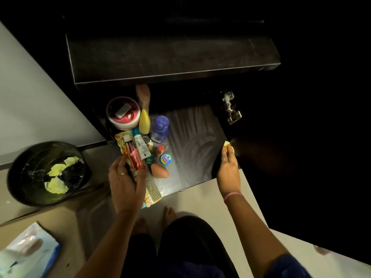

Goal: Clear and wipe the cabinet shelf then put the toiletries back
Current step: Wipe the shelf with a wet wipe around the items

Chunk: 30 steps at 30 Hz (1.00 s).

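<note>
Left hand point(125, 186) grip around red tube point(133, 157); right hand point(227, 165) grip pinching yellow wipe point(227, 146).

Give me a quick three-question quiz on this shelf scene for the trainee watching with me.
1. True or false: the right hand pinches a yellow wipe at the shelf's right edge.
2. Which does the left hand grip: A) the red tube, B) the blue bottle, C) the red-lidded jar?
3. What lies in the black bin?

Key: 1 true; 2 A; 3 crumpled yellow wipes.
</note>
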Each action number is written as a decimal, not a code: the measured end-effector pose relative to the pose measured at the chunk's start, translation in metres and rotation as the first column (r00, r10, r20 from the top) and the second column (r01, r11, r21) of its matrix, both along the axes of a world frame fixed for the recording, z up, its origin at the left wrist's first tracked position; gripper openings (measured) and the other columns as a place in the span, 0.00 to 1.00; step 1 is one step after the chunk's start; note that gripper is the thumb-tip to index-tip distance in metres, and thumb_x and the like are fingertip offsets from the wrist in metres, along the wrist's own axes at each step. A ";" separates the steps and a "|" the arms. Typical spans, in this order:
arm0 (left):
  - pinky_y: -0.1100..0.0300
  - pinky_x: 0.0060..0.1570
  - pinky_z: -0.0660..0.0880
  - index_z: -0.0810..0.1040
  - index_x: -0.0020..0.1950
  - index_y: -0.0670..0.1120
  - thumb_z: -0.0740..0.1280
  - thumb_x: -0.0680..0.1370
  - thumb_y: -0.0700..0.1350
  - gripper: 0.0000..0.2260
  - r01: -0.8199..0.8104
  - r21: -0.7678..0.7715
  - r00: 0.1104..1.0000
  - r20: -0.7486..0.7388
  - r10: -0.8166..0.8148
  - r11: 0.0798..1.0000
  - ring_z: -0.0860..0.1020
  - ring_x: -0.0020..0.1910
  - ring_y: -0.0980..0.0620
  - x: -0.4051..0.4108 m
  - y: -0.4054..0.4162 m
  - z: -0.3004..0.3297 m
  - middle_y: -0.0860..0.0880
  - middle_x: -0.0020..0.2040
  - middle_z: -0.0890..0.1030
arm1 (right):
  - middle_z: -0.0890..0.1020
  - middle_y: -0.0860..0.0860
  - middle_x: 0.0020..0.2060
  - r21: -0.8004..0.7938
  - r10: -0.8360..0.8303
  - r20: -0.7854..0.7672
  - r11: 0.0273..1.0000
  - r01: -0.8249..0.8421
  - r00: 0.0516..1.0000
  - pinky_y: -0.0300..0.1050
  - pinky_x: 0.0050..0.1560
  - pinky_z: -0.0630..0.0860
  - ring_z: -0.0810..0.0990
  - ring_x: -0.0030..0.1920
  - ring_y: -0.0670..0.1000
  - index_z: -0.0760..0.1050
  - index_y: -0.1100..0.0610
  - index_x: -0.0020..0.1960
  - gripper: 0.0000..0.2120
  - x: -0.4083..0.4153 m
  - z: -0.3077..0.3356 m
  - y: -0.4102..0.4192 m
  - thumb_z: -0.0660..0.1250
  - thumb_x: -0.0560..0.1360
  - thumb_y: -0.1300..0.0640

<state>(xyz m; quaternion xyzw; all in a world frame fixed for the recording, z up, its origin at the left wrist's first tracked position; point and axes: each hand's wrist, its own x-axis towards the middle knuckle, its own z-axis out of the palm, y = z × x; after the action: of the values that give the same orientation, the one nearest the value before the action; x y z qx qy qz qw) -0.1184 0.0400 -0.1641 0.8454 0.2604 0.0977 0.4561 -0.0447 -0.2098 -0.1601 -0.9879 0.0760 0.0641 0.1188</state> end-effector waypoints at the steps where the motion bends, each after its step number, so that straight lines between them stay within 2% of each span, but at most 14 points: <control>1: 0.53 0.62 0.66 0.68 0.68 0.39 0.59 0.74 0.57 0.29 0.000 -0.002 1.000 -0.001 0.000 1.000 0.68 0.64 0.43 0.000 0.000 0.000 0.39 0.64 0.69 | 0.54 0.54 0.76 0.008 -0.031 0.006 0.999 0.031 0.999 0.36 0.71 0.46 0.54 0.75 0.52 0.52 0.61 0.76 0.29 -0.012 0.001 -0.006 0.51 0.77 0.75; 4: 0.55 0.62 0.65 0.68 0.68 0.38 0.58 0.74 0.57 0.29 0.006 0.004 1.000 0.000 -0.006 1.000 0.68 0.64 0.43 0.001 0.001 0.001 0.39 0.64 0.69 | 0.65 0.51 0.72 0.019 -0.127 -0.016 0.992 0.128 0.992 0.30 0.67 0.53 0.65 0.71 0.48 0.62 0.57 0.73 0.25 -0.045 0.010 -0.023 0.52 0.78 0.72; 8: 0.56 0.61 0.64 0.68 0.68 0.38 0.58 0.74 0.57 0.30 0.000 0.001 1.000 -0.005 0.000 1.000 0.68 0.64 0.43 0.001 0.000 0.002 0.39 0.65 0.69 | 0.80 0.57 0.57 -0.171 -0.115 -0.096 0.980 0.097 0.989 0.41 0.51 0.77 0.82 0.50 0.55 0.75 0.60 0.63 0.18 -0.058 0.035 -0.031 0.57 0.77 0.69; 10: 0.56 0.61 0.63 0.68 0.68 0.38 0.58 0.74 0.57 0.30 0.003 0.005 1.000 -0.002 -0.003 1.000 0.68 0.64 0.43 0.000 -0.001 0.002 0.39 0.64 0.70 | 0.82 0.58 0.50 -0.042 -0.111 0.030 0.993 0.113 0.993 0.39 0.43 0.76 0.82 0.43 0.54 0.79 0.61 0.58 0.14 -0.051 0.051 -0.024 0.60 0.76 0.69; 13: 0.57 0.60 0.64 0.68 0.68 0.38 0.58 0.74 0.57 0.30 0.005 0.008 1.000 0.006 -0.005 1.000 0.68 0.63 0.44 0.001 0.000 0.002 0.39 0.64 0.70 | 0.79 0.55 0.50 0.299 -0.231 0.180 0.939 0.170 0.956 0.38 0.50 0.73 0.78 0.46 0.49 0.80 0.59 0.54 0.15 -0.024 0.070 -0.009 0.62 0.73 0.72; 14: 0.57 0.60 0.64 0.68 0.68 0.38 0.58 0.74 0.57 0.29 0.005 0.011 1.000 0.005 -0.005 1.000 0.68 0.63 0.43 0.001 0.000 0.001 0.39 0.64 0.70 | 0.79 0.55 0.49 0.453 -0.338 0.111 0.854 0.255 0.934 0.39 0.50 0.74 0.78 0.47 0.50 0.80 0.58 0.52 0.15 -0.012 0.072 -0.003 0.61 0.74 0.72; 16: 0.57 0.60 0.64 0.68 0.67 0.37 0.58 0.74 0.56 0.29 0.005 0.012 1.000 0.007 -0.005 1.000 0.69 0.63 0.43 0.001 0.000 0.001 0.39 0.64 0.70 | 0.80 0.58 0.46 0.761 -0.488 -0.139 0.504 0.408 0.862 0.46 0.49 0.77 0.80 0.46 0.55 0.80 0.57 0.47 0.12 0.015 0.073 0.011 0.59 0.75 0.67; 17: 0.57 0.60 0.64 0.68 0.67 0.37 0.58 0.74 0.56 0.29 0.005 0.010 1.000 0.006 -0.005 1.000 0.69 0.63 0.42 0.001 0.000 0.001 0.39 0.64 0.70 | 0.81 0.59 0.43 0.824 -0.499 -0.233 0.355 0.442 0.835 0.49 0.50 0.77 0.80 0.44 0.57 0.81 0.58 0.45 0.09 0.030 0.073 0.017 0.61 0.75 0.64; 18: 0.56 0.60 0.65 0.68 0.68 0.37 0.58 0.74 0.56 0.29 0.005 0.007 1.000 0.002 -0.005 1.000 0.69 0.63 0.42 0.001 -0.001 0.001 0.39 0.64 0.70 | 0.81 0.59 0.41 0.845 -0.471 -0.283 0.290 0.450 0.835 0.52 0.51 0.77 0.80 0.42 0.57 0.80 0.58 0.45 0.06 0.045 0.070 0.021 0.64 0.74 0.62; 20: 0.54 0.60 0.66 0.68 0.68 0.38 0.58 0.74 0.57 0.30 0.002 0.005 1.000 -0.006 -0.002 1.000 0.69 0.63 0.43 0.001 -0.001 0.000 0.39 0.64 0.70 | 0.82 0.57 0.39 0.834 -0.370 -0.266 0.376 0.405 0.890 0.54 0.56 0.77 0.81 0.40 0.55 0.79 0.59 0.46 0.04 0.073 0.065 0.031 0.68 0.73 0.64; 22: 0.53 0.60 0.67 0.68 0.68 0.38 0.58 0.74 0.57 0.30 -0.004 0.008 1.000 -0.006 0.004 1.000 0.69 0.63 0.42 0.001 0.000 -0.001 0.40 0.64 0.70 | 0.82 0.56 0.45 0.701 -0.230 -0.083 0.678 0.221 0.970 0.45 0.60 0.75 0.80 0.45 0.52 0.80 0.60 0.51 0.07 0.100 0.058 0.042 0.66 0.74 0.66; 24: 0.55 0.59 0.66 0.68 0.68 0.38 0.58 0.74 0.57 0.30 -0.008 0.016 1.000 -0.007 0.008 1.000 0.69 0.63 0.43 0.001 -0.001 -0.001 0.39 0.64 0.70 | 0.79 0.59 0.51 0.385 -0.020 0.152 0.922 -0.041 0.988 0.39 0.57 0.71 0.79 0.50 0.55 0.80 0.62 0.54 0.11 0.126 0.054 0.053 0.64 0.73 0.68; 27: 0.57 0.60 0.64 0.68 0.68 0.38 0.58 0.74 0.58 0.30 -0.011 0.023 1.000 -0.018 0.012 1.000 0.68 0.64 0.44 0.001 -0.001 0.000 0.39 0.65 0.70 | 0.76 0.64 0.55 0.069 0.141 0.160 0.986 -0.154 0.977 0.51 0.57 0.73 0.77 0.54 0.64 0.76 0.67 0.56 0.14 0.159 0.043 0.062 0.58 0.74 0.72; 30: 0.57 0.61 0.64 0.68 0.68 0.38 0.58 0.74 0.57 0.30 -0.013 0.034 1.000 -0.017 0.014 0.999 0.68 0.64 0.44 0.002 -0.001 -0.001 0.39 0.65 0.69 | 0.75 0.65 0.56 -0.005 0.071 0.044 0.998 -0.070 0.997 0.52 0.57 0.72 0.76 0.57 0.63 0.74 0.68 0.58 0.15 0.171 0.025 0.060 0.53 0.76 0.71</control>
<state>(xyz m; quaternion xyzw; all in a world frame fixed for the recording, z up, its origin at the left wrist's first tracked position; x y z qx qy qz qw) -0.1168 0.0388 -0.1647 0.8519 0.2683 0.0979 0.4389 0.1258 -0.1495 -0.1352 -0.9914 0.0385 0.0462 0.1165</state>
